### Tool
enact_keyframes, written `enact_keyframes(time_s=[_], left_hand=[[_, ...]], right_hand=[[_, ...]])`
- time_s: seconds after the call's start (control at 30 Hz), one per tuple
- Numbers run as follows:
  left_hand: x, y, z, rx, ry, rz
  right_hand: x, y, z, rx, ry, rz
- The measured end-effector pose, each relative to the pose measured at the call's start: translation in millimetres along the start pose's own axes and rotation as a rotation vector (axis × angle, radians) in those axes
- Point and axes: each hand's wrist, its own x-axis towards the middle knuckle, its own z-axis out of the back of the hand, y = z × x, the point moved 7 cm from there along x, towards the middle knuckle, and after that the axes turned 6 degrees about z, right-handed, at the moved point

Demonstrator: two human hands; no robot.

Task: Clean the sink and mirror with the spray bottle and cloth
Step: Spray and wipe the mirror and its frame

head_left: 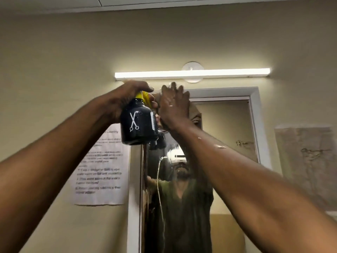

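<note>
My left hand (127, 95) grips the yellow spray head of a black spray bottle (138, 123) marked with white scissors and a comb, raised near the mirror's top left corner. My right hand (173, 105) lies flat with fingers spread, pressing a brownish cloth (196, 114) against the upper part of the mirror (228, 136). The cloth shows only past the hand's right side. The mirror has a white frame and reflects a person and a doorway. The sink is out of view.
A lit tube light (191, 73) runs along the wall just above the mirror. A printed paper notice (102, 170) hangs left of the mirror. A stained patch (306, 161) marks the wall on the right.
</note>
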Motion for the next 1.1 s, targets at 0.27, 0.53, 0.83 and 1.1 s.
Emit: enact_keyframes(time_s=[0.27,0.53,0.83,1.1], left_hand=[[-22.0,-1.8,35.4,0.006,-0.056,-0.067],[-37.7,26.5,-1.0,-0.016,-0.017,-0.207],[-68.5,70.9,-49.2,0.027,0.031,-0.265],[-137.2,109.2,-103.3,0.166,-0.107,-0.271]], right_hand=[[-4.6,23.4,5.2,0.186,0.035,0.165],[-51.0,-53.5,52.5,0.608,-0.123,-0.338],[-134.3,-60.0,91.7,0.686,-0.166,-0.387],[-251.1,-54.0,109.8,0.968,0.051,-0.556]])
